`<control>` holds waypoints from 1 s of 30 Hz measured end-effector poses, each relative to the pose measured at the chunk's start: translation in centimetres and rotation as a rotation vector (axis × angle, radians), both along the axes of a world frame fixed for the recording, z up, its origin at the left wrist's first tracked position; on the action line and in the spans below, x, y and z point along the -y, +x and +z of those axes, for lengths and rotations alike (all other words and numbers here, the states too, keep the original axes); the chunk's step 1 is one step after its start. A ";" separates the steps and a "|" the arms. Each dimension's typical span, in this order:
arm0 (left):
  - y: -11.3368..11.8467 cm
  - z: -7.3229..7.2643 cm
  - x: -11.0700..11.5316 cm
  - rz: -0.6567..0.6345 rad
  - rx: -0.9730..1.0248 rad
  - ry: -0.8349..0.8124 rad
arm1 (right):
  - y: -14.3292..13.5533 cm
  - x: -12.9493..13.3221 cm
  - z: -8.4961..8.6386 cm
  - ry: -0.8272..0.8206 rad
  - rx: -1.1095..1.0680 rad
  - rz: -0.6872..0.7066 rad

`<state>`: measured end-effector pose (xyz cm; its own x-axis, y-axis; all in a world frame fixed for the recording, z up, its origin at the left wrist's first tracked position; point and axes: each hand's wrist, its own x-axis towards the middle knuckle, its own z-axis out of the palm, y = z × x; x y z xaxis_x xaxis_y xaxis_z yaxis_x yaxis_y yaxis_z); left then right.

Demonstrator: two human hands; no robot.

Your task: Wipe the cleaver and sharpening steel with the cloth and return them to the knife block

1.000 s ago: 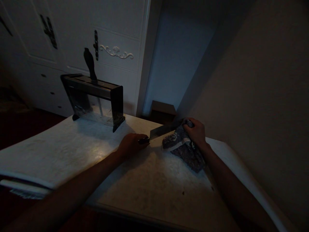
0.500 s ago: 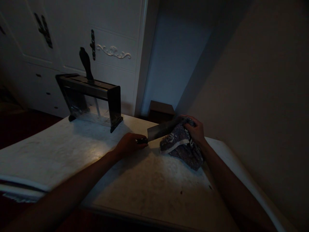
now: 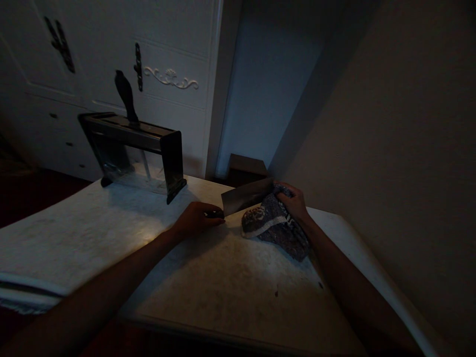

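Observation:
A wide-bladed knife (image 3: 247, 195) is held over the pale table, its blade pointing right and slightly up. My left hand (image 3: 199, 218) is closed round its dark handle. My right hand (image 3: 293, 202) grips a dark patterned cloth (image 3: 273, 223) with a light stripe, which covers the far end of the blade. The lower part of the cloth hangs down to the tabletop. Where the blade's tip lies under the cloth is hidden.
A knife block (image 3: 134, 134) with clear sides and a black handle sticking out stands at the table's back left. Behind are a white cabinet (image 3: 178, 39) and a brown box (image 3: 247, 166). Small dark bits lie on the table (image 3: 223, 282). A wall rises at the right.
The right hand and cloth have shifted slightly left along the blade, uncovering little more of it. The whole view has also shifted a little.

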<state>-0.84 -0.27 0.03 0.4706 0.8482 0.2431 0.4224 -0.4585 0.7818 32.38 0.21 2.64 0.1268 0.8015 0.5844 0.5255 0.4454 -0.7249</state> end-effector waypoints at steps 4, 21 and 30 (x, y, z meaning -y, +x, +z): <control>-0.1 0.1 -0.2 0.020 0.041 -0.092 | 0.2 -0.1 -0.4 0.001 0.031 0.027; 0.3 0.0 0.0 0.099 0.121 -0.214 | 0.4 0.3 -0.4 -0.093 0.176 0.171; 0.4 -0.2 0.1 0.235 -0.052 0.033 | -1.1 1.2 1.0 -0.122 0.294 0.200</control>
<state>-0.47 -0.41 -0.13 0.2744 0.9278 0.2529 0.5600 -0.3680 0.7423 31.31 -1.04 3.64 -0.1980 0.8593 0.4716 0.6305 0.4800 -0.6100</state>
